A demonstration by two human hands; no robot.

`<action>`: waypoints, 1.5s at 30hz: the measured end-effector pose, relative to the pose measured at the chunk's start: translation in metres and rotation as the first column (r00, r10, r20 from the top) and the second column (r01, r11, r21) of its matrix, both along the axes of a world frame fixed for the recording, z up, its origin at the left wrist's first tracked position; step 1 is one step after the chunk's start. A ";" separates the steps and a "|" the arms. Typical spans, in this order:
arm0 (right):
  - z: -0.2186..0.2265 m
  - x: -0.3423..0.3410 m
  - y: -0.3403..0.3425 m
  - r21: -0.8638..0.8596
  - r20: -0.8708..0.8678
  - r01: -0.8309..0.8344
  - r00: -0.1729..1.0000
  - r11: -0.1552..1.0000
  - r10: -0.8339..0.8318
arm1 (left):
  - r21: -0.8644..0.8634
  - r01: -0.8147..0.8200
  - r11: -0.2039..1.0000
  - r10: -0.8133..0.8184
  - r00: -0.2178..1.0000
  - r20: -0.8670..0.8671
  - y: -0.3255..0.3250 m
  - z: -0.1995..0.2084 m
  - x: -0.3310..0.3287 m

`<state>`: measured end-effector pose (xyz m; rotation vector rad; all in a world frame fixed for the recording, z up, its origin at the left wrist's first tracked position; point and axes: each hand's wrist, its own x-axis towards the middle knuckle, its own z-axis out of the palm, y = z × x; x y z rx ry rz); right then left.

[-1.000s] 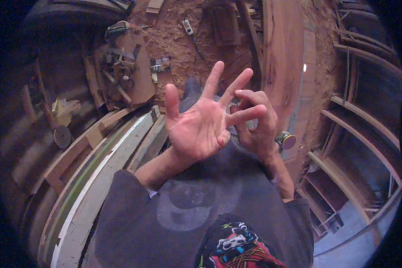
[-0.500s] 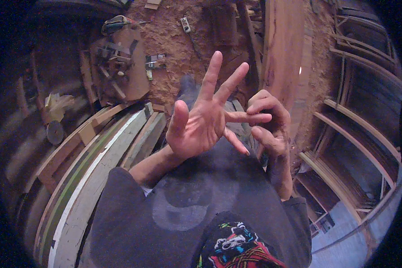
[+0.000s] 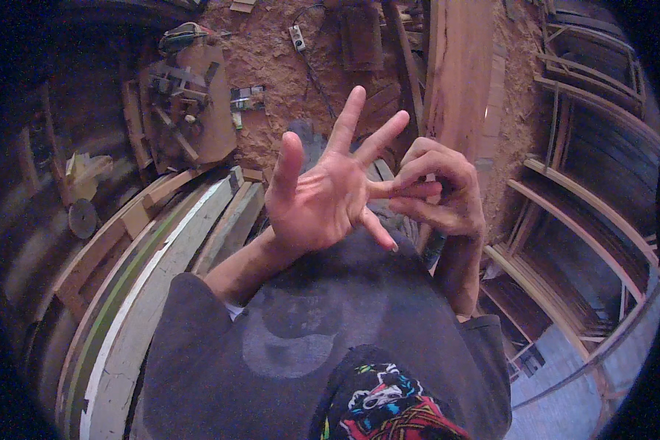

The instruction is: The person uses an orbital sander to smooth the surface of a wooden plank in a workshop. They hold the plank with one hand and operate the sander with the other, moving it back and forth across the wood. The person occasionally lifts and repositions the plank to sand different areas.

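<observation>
My left hand (image 3: 317,204) is held palm up in front of my chest with its fingers spread, and there is no object in it. At its right side, my right hand (image 3: 451,187) pinches the left ring finger between thumb and fingers. The tip of that ring finger shows inside the right hand's curl. My left little finger points down and to the right, free of the grip. Beneath both hands is my dark shirt (image 3: 220,367), with a faded print on the chest.
Long boards (image 3: 154,308) lie along the left. Ahead, a thick wooden plank (image 3: 458,81) extends away over a chip-strewn floor (image 3: 264,147) with a white power strip (image 3: 296,37). Wood scraps sit on a brown stand (image 3: 216,103). Wooden frames (image 3: 579,205) line the right.
My right thumb and fingers have closed on the left ring finger, where the thumb stood apart before. The left hand keeps its spread pose, and the view has shifted slightly.
</observation>
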<state>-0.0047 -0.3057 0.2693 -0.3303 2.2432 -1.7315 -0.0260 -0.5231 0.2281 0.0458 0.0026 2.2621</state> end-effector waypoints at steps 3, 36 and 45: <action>-0.002 0.001 0.006 -0.007 -0.052 0.036 0.998 0.999 -0.036 | -0.011 -0.003 1.000 0.003 1.000 -0.004 -0.003 -0.003 0.000; -0.026 0.020 -0.009 -0.231 0.244 0.618 0.784 0.751 -0.571 | 0.324 -0.088 0.942 -0.068 0.896 0.439 0.001 -0.005 0.004; -0.047 0.014 -0.027 -0.136 0.026 0.391 0.920 0.910 -0.391 | 0.413 -0.064 0.908 -0.154 0.867 0.474 -0.003 -0.007 0.002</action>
